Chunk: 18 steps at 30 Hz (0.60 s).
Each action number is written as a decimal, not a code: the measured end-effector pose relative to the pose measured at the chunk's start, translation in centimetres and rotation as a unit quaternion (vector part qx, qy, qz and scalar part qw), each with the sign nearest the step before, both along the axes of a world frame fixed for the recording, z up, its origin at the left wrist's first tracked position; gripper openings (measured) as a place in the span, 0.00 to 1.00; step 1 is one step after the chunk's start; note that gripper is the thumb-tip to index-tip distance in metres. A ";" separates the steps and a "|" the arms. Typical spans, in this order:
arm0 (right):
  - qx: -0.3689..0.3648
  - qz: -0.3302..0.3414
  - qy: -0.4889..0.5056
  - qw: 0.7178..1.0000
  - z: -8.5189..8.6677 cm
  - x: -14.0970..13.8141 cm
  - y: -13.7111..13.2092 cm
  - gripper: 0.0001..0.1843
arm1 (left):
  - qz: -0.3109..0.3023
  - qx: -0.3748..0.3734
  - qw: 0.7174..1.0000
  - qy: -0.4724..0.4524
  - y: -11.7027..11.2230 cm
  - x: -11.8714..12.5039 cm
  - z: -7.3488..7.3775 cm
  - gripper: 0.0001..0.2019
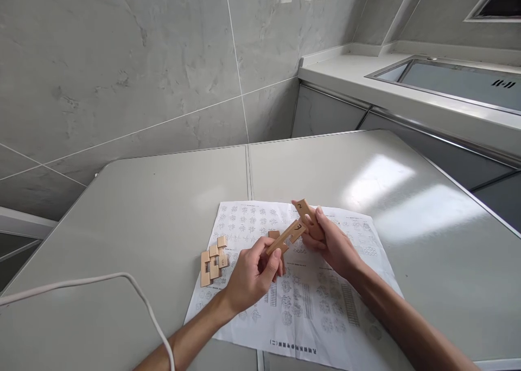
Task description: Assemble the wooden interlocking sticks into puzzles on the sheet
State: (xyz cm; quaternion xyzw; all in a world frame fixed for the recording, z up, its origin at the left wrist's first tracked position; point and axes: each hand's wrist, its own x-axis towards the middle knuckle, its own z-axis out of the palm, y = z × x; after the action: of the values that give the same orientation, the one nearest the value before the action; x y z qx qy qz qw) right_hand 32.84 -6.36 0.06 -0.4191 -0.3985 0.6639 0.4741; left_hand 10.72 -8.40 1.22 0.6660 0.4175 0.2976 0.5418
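Grey tiled wall [163,61] stands behind a pale table [171,208] bearing a printed sheet [342,349]. Above the sheet, the left hand [250,273] pinches a notched wooden piece [280,238] and the right hand [336,246] is clamped on the piece marked 2 [302,207]. Steady grips, fingertips clear of the notches, should give the best control here.

Small print on paper sheet [345,344] unreadable; left hand [253,276] hides part of wooden piece [285,236]; cable [122,275] cut off by left edge.
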 end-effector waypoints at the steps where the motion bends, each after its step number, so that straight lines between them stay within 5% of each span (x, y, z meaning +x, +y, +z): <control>1: 0.000 0.013 0.004 1.000 0.0 -0.1 -0.1 0.32 | 0.002 -0.002 1.000 0.000 0.0 0.0 0.1 0.14; 6: 0.010 0.072 0.016 0.997 -0.4 -0.5 -0.6 0.38 | 0.003 -0.007 1.000 0.002 0.1 0.1 0.4 0.14; 18: 0.073 0.052 -0.149 0.985 -0.4 -0.5 -1.3 0.40 | -0.008 -0.041 0.999 -0.006 0.4 -0.2 0.1 0.15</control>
State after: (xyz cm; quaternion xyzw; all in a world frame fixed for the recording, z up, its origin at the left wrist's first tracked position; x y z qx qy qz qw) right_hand 32.39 -7.66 -0.31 -0.4566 -0.5334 0.5869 0.4031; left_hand 10.50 -8.01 1.32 0.6445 0.4213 0.2797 0.5734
